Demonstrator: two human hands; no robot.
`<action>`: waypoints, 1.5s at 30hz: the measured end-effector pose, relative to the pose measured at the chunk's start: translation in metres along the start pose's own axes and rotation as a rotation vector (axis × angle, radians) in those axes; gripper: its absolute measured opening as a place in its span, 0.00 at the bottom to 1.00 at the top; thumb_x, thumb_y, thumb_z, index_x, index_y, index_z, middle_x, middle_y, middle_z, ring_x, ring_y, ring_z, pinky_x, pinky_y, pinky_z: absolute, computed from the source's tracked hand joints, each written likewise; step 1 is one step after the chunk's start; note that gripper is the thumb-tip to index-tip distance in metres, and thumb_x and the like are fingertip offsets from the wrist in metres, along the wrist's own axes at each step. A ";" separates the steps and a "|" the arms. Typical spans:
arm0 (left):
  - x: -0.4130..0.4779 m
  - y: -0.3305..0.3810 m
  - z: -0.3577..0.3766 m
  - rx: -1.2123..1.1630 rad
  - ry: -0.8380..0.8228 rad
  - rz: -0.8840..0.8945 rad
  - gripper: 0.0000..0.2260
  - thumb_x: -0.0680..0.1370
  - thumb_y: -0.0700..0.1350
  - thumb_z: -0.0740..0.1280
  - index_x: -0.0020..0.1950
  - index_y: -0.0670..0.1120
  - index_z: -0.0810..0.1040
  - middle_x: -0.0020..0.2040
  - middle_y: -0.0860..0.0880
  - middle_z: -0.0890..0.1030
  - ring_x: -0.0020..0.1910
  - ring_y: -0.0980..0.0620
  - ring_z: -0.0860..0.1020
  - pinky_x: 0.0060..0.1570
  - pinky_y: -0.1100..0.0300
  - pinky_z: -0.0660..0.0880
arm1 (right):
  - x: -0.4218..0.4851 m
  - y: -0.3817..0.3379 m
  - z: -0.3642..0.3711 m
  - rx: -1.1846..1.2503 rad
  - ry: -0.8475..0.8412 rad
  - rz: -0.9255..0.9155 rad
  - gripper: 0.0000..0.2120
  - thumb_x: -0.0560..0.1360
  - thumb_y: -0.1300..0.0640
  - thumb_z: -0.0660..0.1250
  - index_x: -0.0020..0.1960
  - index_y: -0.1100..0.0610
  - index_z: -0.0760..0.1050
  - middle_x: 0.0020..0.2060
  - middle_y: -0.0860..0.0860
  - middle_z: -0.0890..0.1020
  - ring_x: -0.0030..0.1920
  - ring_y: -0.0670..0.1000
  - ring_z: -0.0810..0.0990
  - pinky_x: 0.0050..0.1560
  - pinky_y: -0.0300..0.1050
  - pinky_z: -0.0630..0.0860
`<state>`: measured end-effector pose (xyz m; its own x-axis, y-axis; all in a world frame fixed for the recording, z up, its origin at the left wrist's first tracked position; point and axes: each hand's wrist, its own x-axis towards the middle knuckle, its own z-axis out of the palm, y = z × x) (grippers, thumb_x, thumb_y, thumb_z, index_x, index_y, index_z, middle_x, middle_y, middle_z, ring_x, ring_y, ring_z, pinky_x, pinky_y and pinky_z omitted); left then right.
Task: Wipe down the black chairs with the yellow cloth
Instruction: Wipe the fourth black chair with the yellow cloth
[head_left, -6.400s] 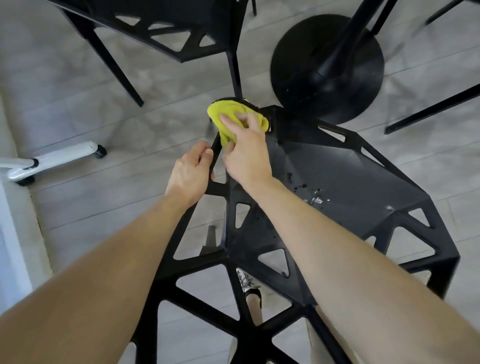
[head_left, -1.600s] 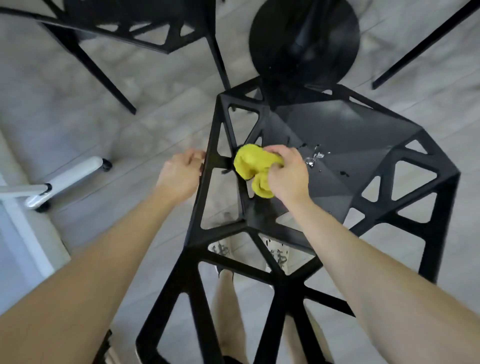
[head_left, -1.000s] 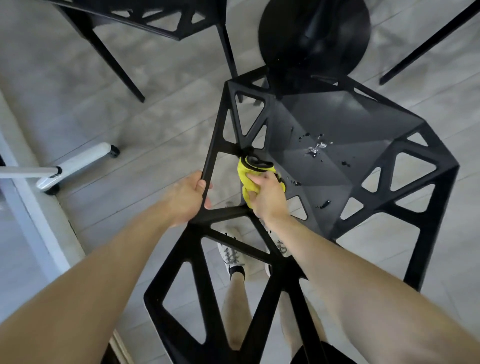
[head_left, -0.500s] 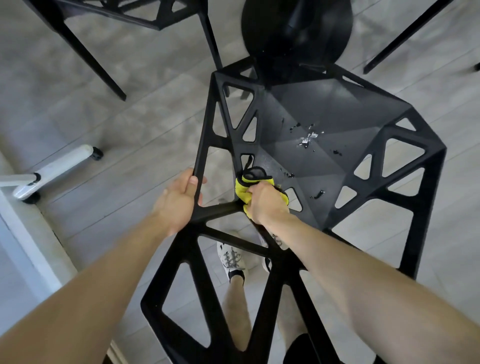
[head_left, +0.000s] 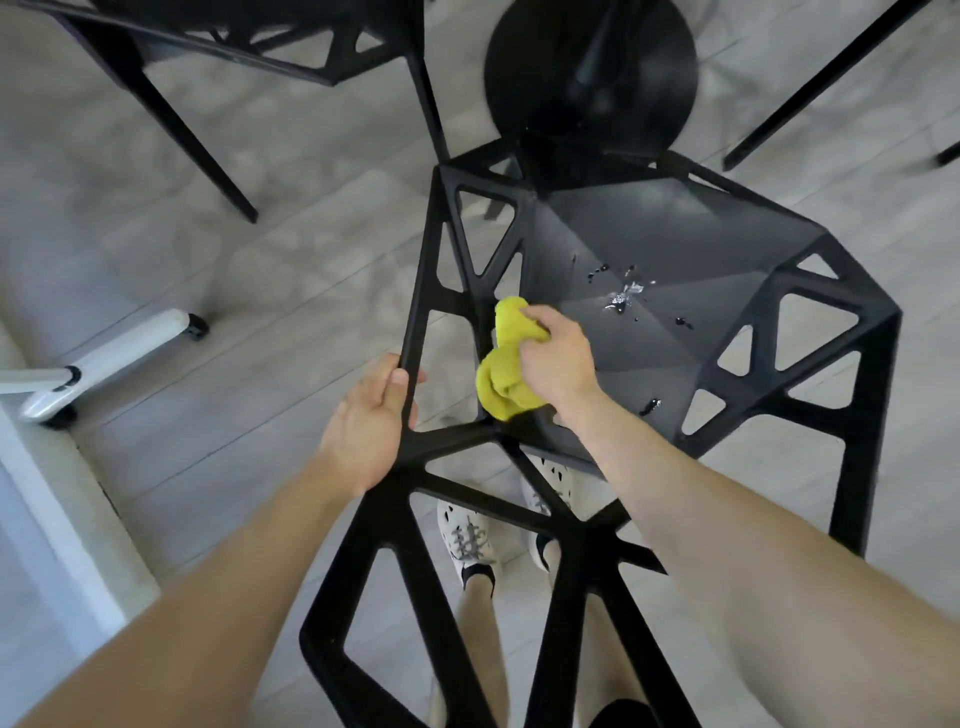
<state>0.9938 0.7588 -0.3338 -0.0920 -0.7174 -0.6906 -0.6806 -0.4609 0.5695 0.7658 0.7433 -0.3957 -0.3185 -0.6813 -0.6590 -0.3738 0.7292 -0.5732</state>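
Observation:
A black lattice chair (head_left: 691, 332) stands below me, seen from above and behind its backrest. Water drops and specks lie on its seat. My right hand (head_left: 558, 361) holds the bunched yellow cloth (head_left: 506, 371) against the seat's left inner edge, beside the armrest struts. My left hand (head_left: 369, 431) grips the chair's left frame bar where armrest and backrest meet. A second black chair (head_left: 291, 49) stands at the top left, only partly in view.
A round black table base (head_left: 589, 67) sits just beyond the chair. Black chair legs (head_left: 810, 78) slant in at the top right. A white wheeled leg (head_left: 109, 361) lies on the grey floor at left. My feet in white shoes (head_left: 470, 540) show through the backrest.
My right hand has slid the cloth up along the seat's left edge, away from the backrest joint. My left hand keeps its grip on the frame bar.

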 end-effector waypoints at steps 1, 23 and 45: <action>0.001 -0.001 0.000 0.004 0.007 0.005 0.15 0.91 0.53 0.49 0.60 0.56 0.76 0.42 0.49 0.79 0.44 0.49 0.78 0.47 0.51 0.73 | 0.006 -0.018 0.006 0.085 0.047 -0.044 0.27 0.76 0.65 0.60 0.71 0.47 0.78 0.66 0.51 0.78 0.64 0.54 0.78 0.67 0.44 0.73; -0.005 0.008 -0.002 -0.015 0.025 -0.011 0.16 0.91 0.53 0.50 0.58 0.54 0.77 0.39 0.51 0.80 0.40 0.50 0.78 0.43 0.54 0.70 | -0.016 -0.090 0.016 -0.202 -0.134 -0.581 0.33 0.74 0.70 0.64 0.75 0.48 0.76 0.67 0.54 0.71 0.67 0.57 0.74 0.67 0.50 0.73; -0.170 0.049 -0.013 -0.042 0.333 -0.243 0.19 0.86 0.53 0.51 0.59 0.53 0.81 0.44 0.49 0.86 0.50 0.45 0.81 0.48 0.47 0.74 | -0.110 -0.039 0.026 -0.159 -0.274 -0.649 0.28 0.71 0.73 0.66 0.63 0.48 0.84 0.62 0.48 0.76 0.62 0.54 0.77 0.63 0.49 0.76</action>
<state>0.9850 0.8515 -0.1827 0.3127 -0.7121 -0.6286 -0.6228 -0.6534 0.4303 0.8382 0.7919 -0.3136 0.2327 -0.9185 -0.3196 -0.5423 0.1502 -0.8267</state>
